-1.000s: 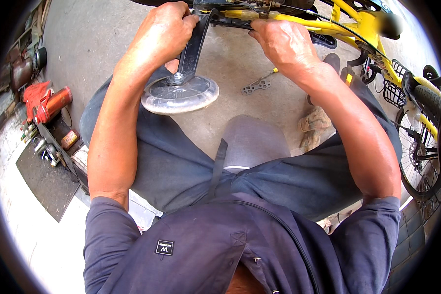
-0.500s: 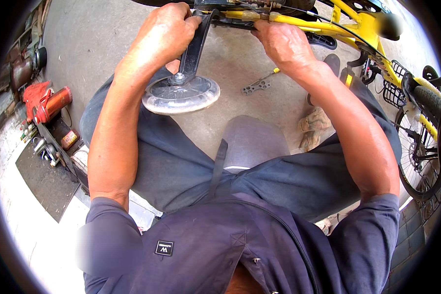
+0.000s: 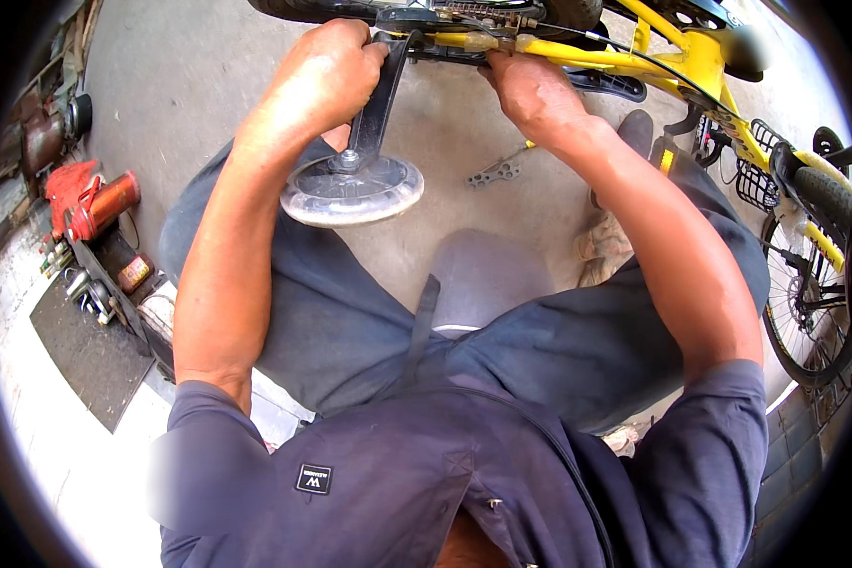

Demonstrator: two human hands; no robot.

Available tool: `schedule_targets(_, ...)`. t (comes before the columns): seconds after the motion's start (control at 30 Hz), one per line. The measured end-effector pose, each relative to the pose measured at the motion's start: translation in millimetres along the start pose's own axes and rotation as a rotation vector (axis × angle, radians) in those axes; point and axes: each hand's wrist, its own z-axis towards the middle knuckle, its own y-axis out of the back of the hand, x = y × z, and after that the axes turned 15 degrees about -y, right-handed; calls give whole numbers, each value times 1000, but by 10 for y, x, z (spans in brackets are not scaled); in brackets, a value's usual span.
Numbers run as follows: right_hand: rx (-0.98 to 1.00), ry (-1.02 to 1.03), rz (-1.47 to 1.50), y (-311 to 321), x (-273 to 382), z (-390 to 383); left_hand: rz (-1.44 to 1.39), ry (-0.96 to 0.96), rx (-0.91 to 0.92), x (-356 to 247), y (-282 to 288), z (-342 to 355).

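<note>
A yellow bicycle frame (image 3: 587,57) lies across the far edge of the view. From its left part a training wheel (image 3: 355,194), with a clear rim and black hub, reaches toward me on a black bracket arm (image 3: 382,109). My left hand (image 3: 322,76) is closed around the upper part of that arm, thumb on its top edge. Just below the yellow tube, my right hand (image 3: 540,95) is closed, its fingertips tucked behind the tube. What they grip there is hidden. Parts of a black tire (image 3: 573,13) show beyond the frame.
A flat grey tool with holes (image 3: 494,174) lies on the concrete floor between my legs. A black pedal (image 3: 615,85) juts out beside my right hand. At left are an orange-red cylinder (image 3: 114,204) and scattered metal parts. Another bicycle's wheel (image 3: 805,303) stands at right.
The training wheel, frame and both hands sit slightly lower in view, and the wheel looks a little more tilted. Both hands keep their places on the bicycle.
</note>
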Motion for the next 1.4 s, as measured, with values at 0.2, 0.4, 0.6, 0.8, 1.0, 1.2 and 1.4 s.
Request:
schedule_targets(0.2, 86, 41, 140, -16, -95, 57, -44, 32, 38, 25, 20, 49)
schedule_targets(0.4, 177, -75, 90, 127, 106, -221, -36, -46, -6, 85, -10, 17)
schedule_targets(0.6, 76, -83, -43, 261, 139, -218, -34, -14, -2, 63, -8, 13)
schedule_targets(0.8, 36, -29, -17, 420, 213, -218, -1, -89, -26, 155, -27, 5)
schedule_targets(1.0, -76, 71, 48, 531, 198, -191, -55, 16, 17, 55, 22, 4)
schedule_targets(1.2, -91, 108, 54, 692, 257, -147, -16, -32, -3, 69, 10, 11)
schedule_targets(1.4, -101, 184, 96, 858, 357, -120, 41, -63, 13, 91, 14, 14)
